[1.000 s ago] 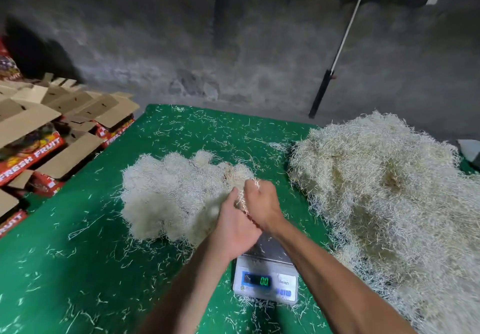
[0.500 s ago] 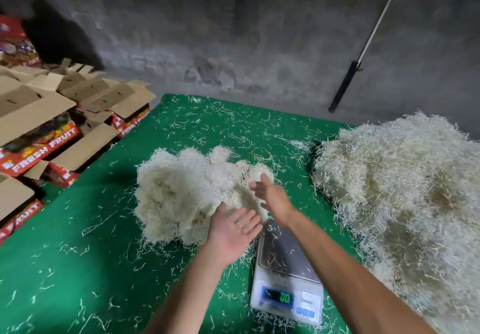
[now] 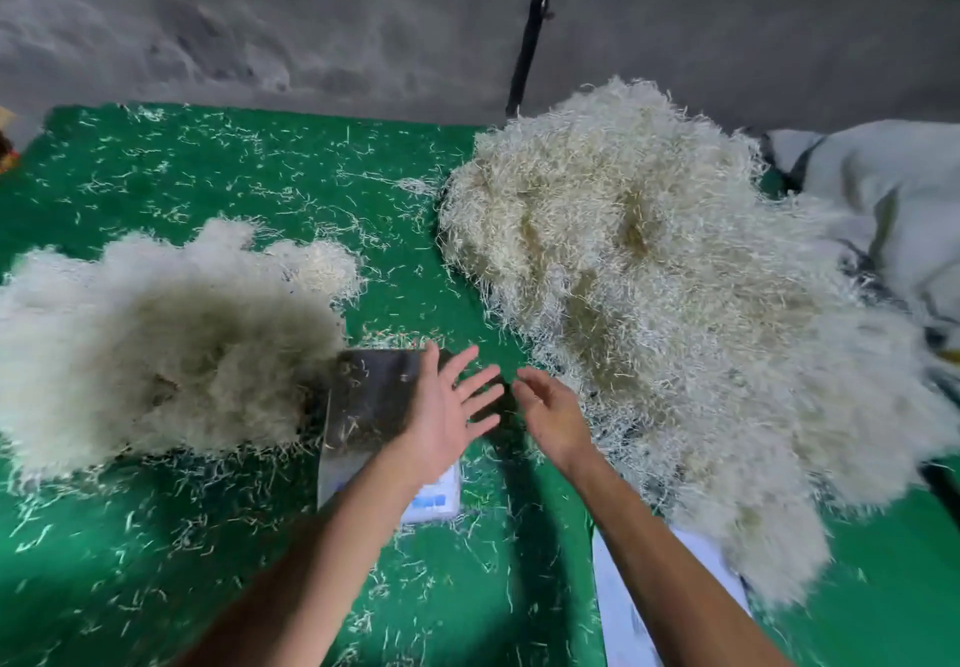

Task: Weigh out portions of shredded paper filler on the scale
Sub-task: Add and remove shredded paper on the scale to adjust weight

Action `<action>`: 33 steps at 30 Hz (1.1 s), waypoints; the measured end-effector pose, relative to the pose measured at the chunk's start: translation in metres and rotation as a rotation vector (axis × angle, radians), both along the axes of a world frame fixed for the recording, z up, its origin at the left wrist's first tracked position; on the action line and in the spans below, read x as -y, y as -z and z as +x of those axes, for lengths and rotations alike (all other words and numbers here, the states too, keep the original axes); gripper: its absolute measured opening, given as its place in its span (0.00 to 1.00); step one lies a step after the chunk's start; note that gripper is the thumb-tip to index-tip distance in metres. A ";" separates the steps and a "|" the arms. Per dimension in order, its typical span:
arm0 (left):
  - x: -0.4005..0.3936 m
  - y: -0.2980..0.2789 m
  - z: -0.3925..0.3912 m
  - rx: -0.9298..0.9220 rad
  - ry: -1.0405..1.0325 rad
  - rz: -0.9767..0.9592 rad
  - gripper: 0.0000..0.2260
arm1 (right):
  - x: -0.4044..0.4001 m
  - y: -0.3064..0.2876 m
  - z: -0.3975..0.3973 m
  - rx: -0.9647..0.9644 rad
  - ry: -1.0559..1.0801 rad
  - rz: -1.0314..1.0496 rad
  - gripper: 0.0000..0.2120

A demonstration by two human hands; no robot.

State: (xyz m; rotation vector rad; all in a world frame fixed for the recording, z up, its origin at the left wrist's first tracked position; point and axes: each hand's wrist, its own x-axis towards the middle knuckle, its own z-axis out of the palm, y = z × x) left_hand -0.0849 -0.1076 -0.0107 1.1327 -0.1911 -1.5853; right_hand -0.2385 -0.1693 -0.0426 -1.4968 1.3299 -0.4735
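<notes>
Fluffy stringy shredded paper [image 3: 649,271], heaped.

No legible txt, nos. or brand anywhere. The scale [image 3: 384,422] front panel is mostly covered by the left forearm; only a few small blue buttons show at its near edge, too blurred to read, and the display isn't visible. White sheet [image 3: 623,609] at the desk's near edge has faint marks, unreadable.
</notes>
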 end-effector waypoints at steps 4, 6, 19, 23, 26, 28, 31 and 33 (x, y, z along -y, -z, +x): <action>0.019 0.036 -0.049 0.364 0.217 -0.012 0.19 | 0.035 0.051 -0.046 -0.493 -0.052 -0.144 0.25; 0.024 0.063 -0.064 0.775 0.401 -0.124 0.13 | 0.031 0.075 -0.048 -0.665 -0.152 -0.204 0.33; 0.134 0.157 -0.085 1.642 0.950 -0.401 0.14 | -0.033 0.095 -0.047 -0.364 -0.036 -0.310 0.18; 0.074 0.153 -0.081 1.451 0.742 -0.349 0.12 | 0.031 0.075 -0.058 -0.320 0.000 -0.458 0.12; 0.016 0.155 -0.089 1.504 0.686 -0.290 0.12 | 0.076 0.066 -0.041 -0.355 -0.211 -0.378 0.16; -0.020 0.154 -0.092 1.563 0.682 -0.268 0.10 | 0.090 0.068 -0.028 -0.491 -0.258 -0.284 0.22; -0.053 0.145 -0.089 1.519 0.516 -0.309 0.04 | 0.073 0.088 -0.017 -0.601 -0.271 -0.290 0.26; -0.045 0.132 -0.081 1.438 0.319 -0.272 0.04 | 0.054 0.104 -0.019 -0.633 -0.247 -0.332 0.26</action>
